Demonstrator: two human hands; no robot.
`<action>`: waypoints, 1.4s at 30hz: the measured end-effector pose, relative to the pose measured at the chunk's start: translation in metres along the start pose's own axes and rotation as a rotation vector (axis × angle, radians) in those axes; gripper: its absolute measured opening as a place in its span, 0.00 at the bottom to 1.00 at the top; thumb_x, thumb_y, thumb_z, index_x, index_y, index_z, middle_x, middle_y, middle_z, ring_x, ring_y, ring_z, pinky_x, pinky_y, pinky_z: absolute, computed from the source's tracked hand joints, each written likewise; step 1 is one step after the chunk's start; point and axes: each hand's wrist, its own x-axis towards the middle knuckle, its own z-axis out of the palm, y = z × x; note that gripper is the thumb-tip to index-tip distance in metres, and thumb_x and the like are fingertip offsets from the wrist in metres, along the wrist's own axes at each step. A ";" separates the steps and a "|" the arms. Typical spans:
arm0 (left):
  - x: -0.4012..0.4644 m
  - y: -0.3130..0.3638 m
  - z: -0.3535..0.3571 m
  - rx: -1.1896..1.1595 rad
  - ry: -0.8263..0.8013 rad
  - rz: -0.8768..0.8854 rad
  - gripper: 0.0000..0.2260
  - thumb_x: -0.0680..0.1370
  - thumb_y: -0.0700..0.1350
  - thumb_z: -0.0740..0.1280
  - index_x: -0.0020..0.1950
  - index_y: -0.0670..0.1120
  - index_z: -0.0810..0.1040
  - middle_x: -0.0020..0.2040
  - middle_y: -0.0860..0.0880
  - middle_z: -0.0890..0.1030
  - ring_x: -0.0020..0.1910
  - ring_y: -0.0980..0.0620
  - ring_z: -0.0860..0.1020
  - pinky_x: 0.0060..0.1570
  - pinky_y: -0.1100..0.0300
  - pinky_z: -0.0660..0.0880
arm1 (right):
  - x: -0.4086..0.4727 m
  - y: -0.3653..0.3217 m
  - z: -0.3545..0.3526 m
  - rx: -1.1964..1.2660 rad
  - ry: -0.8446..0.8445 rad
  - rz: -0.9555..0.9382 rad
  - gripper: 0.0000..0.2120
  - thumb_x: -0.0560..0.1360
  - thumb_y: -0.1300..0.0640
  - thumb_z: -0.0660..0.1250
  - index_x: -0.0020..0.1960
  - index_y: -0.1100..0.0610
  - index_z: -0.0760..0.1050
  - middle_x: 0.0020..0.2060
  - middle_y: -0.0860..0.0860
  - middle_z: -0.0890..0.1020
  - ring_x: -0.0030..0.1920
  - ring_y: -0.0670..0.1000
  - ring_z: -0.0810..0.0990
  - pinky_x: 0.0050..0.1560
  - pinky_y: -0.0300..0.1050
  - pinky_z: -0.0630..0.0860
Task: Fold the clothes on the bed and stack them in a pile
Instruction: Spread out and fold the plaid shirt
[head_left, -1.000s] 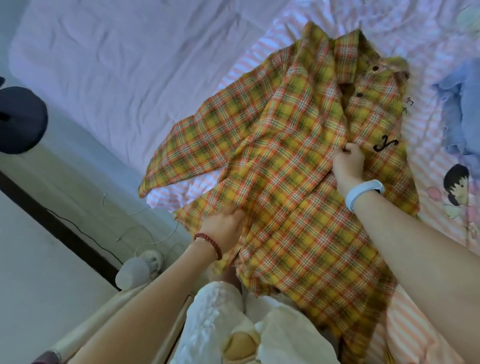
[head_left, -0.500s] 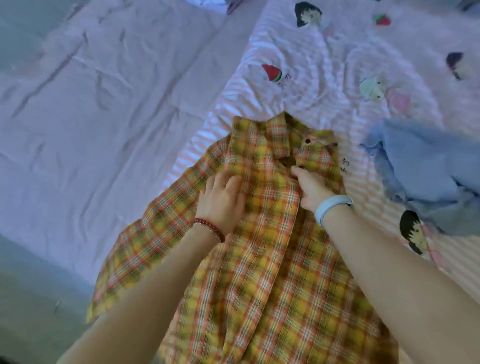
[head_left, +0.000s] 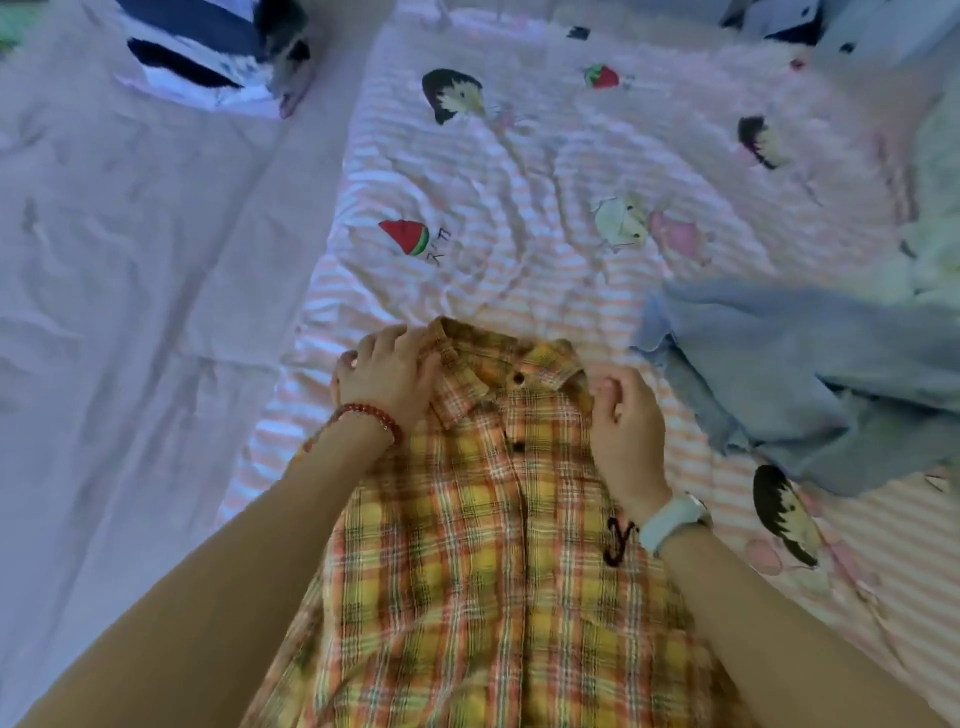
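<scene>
Both hands have slid up to the plaid shirt (head_left: 483, 545)'s shoulders, left hand (head_left: 387, 376) and right hand (head_left: 626, 431) each pinching fabric beside the collar, so uneven tugging risks skewing the placket.

Shirt (head_left: 493, 545) lies on the bed (head_left: 130, 260), a hand at each shoulder; another garment (head_left: 810, 384) lies right of it.

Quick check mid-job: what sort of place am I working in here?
Most likely a bedroom, on a bed: a pink striped cartoon-print bedsheet covers the surface, with a yellow plaid button shirt spread on it and a crumpled light blue garment beside it.
</scene>
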 end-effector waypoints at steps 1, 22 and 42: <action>0.014 -0.001 0.000 -0.024 -0.063 -0.053 0.22 0.79 0.56 0.55 0.72 0.50 0.63 0.71 0.46 0.65 0.70 0.44 0.62 0.67 0.45 0.58 | 0.015 0.006 0.001 0.001 -0.013 0.093 0.10 0.80 0.60 0.56 0.56 0.62 0.73 0.50 0.56 0.78 0.50 0.55 0.76 0.45 0.42 0.69; 0.026 0.052 0.020 -0.003 0.150 0.251 0.21 0.77 0.45 0.62 0.70 0.48 0.66 0.69 0.43 0.67 0.67 0.41 0.65 0.62 0.41 0.62 | 0.060 0.024 0.002 0.200 -0.503 0.387 0.22 0.82 0.49 0.50 0.74 0.56 0.59 0.60 0.45 0.72 0.59 0.47 0.73 0.58 0.37 0.67; -0.016 0.100 0.053 -0.414 -0.146 0.033 0.14 0.74 0.58 0.66 0.47 0.49 0.70 0.37 0.57 0.73 0.34 0.58 0.72 0.29 0.64 0.65 | -0.048 0.027 -0.052 0.294 -0.577 0.365 0.14 0.80 0.62 0.54 0.63 0.52 0.70 0.62 0.51 0.76 0.48 0.49 0.80 0.53 0.46 0.77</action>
